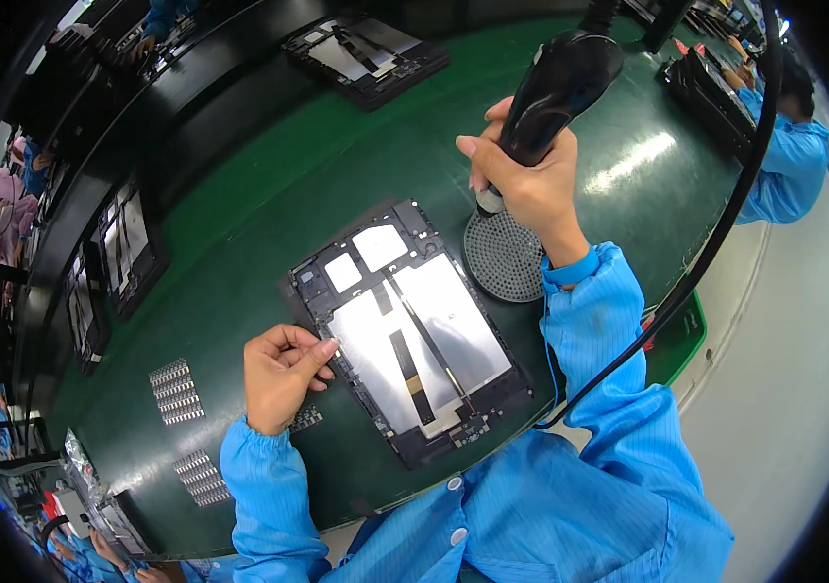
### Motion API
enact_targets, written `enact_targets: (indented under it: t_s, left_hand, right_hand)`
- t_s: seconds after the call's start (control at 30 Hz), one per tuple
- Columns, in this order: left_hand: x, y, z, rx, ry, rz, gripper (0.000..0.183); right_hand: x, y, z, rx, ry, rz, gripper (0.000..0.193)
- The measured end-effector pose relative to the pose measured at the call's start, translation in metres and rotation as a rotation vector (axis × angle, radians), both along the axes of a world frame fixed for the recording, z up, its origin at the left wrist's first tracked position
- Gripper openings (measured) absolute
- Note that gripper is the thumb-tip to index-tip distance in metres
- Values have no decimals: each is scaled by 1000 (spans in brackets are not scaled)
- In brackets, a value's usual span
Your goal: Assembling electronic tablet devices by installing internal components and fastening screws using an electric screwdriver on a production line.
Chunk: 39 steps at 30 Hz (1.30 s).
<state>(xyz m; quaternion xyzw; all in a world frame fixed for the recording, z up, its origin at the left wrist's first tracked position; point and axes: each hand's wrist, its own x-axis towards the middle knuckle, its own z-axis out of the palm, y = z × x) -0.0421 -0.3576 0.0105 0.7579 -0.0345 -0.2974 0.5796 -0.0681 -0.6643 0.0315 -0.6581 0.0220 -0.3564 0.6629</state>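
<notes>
An opened tablet [458,325] lies on the green workbench, showing silver panels, dark flat cables and a black frame. At its left edge, my left hand [283,374] is closed in a pinch, thumb tip against the frame. Whatever sits between those fingers, if anything, is too small to make out. My right hand [531,185] wraps round a black electric screwdriver [562,92], held tilted with its lower end down by a round grey dish [502,255] full of small holes. The screwdriver's very tip is hard to see behind my fingers.
Sheets of small metal parts [176,393] lie on the bench [230,233] at the left. Other opened tablets [366,58] stand along the black rack. A black cable [715,238] arcs past my right arm. A green bin [681,340] and a co-worker [788,160] are at the right.
</notes>
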Motion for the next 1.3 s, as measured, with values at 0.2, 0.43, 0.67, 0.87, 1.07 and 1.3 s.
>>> enact_targets:
  t_s: [0.2,0.43,0.67,0.87,1.07,1.3]
  left_hand:
    - [-9,-1,-9,-49,-17,51,16]
    - [-12,2,-25,-253,44,29,13]
    - [-3,9,-19,-290,109,34,13]
    - [-5,11,-20,-240,114,27,15]
    - [-4,10,-20,-238,117,15,15]
    - [-3,10,-20,-241,106,15,14]
  right_hand:
    - [-4,16,14,31,-25,-47,28]
    - [-10,80,47,66,-229,191,34]
    - [8,152,31,-4,-90,449,34]
    - [17,168,12,-29,-1,444,30]
    - [18,169,13,-15,22,451,29]
    - [18,169,13,-13,27,450,28]
